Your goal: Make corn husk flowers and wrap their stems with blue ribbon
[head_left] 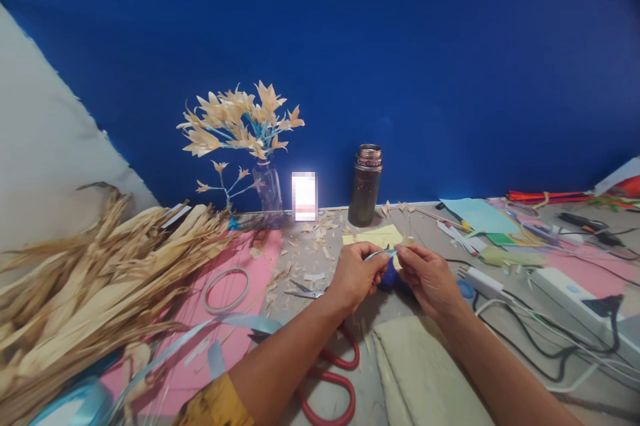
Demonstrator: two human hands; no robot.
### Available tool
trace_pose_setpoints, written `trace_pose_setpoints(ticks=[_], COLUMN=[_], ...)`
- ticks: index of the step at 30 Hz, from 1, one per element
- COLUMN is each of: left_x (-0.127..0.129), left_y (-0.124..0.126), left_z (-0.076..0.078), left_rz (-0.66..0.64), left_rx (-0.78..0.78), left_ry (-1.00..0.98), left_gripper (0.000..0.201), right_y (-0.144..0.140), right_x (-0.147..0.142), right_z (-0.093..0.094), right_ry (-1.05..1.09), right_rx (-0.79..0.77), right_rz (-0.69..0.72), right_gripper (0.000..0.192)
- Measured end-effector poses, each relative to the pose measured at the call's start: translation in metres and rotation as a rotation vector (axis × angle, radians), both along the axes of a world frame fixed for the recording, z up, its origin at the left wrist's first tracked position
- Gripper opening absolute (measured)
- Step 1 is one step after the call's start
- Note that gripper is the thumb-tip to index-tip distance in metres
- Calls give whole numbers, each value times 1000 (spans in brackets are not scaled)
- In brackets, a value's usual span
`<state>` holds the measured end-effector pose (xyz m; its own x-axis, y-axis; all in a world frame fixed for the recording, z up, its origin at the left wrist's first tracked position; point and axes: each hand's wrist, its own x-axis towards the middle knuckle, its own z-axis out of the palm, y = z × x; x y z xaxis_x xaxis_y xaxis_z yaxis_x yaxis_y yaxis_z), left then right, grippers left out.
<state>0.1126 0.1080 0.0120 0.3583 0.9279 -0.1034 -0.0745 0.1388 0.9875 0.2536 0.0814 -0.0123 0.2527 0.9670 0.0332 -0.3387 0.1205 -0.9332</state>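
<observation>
In front of me both hands meet around a thin light-blue strip. My left hand is closed, pinching it between thumb and forefinger. My right hand is closed too, its fingertips pinched at the strip's other end, beside a small pale tip. Whether the strip is ribbon or a wrapped stem is too small to tell. Below the fingers shows a dark blue object, partly hidden. Yellow paper lies just behind the hands. Red-handled scissors rest under my left forearm, and small metal scissors lie left of my left hand.
Dried corn husks pile up at left beside pink paper, a tape roll and blue ribbon. Husk flowers stand in a glass bottle. A dark flask and power strip with cables are nearby.
</observation>
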Motion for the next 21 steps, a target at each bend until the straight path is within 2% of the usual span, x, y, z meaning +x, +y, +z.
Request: trace_pose_setpoints(ticks=[5,6,8,10,12,14,17,21], left_x=[-5,-6,-11,-15,-19,-22,-25,-28], left_y=[10,13,22,30,37,42,48,54], left_z=[-8,-9,-11,-12,-13,-15,-20,-26], left_rz=[51,68,103,133,152,164,193,217], left_rx=[59,48,-9,-75,-116,-134,-151,-176], left_ry=[79,82,65,38,26,28,40,94], left_gripper=[16,16,17,19,23,27,27,16], right_y=[0,1,1,2,2,2,1,0], right_x=[12,17,29,39,46,48,45,42], right_z=[0,1,2,2,2,0,-1,-5], right_ry=[-125,-241,-630,-1068,-1333,-1449,-1542,-1605], right_rx=[-49,-65,-91,-131,-214,-282,-281,-256], right_rz=[42,41,11,-12,29,121,240,256], right_gripper=[35,31,26,28,33,35,31,26])
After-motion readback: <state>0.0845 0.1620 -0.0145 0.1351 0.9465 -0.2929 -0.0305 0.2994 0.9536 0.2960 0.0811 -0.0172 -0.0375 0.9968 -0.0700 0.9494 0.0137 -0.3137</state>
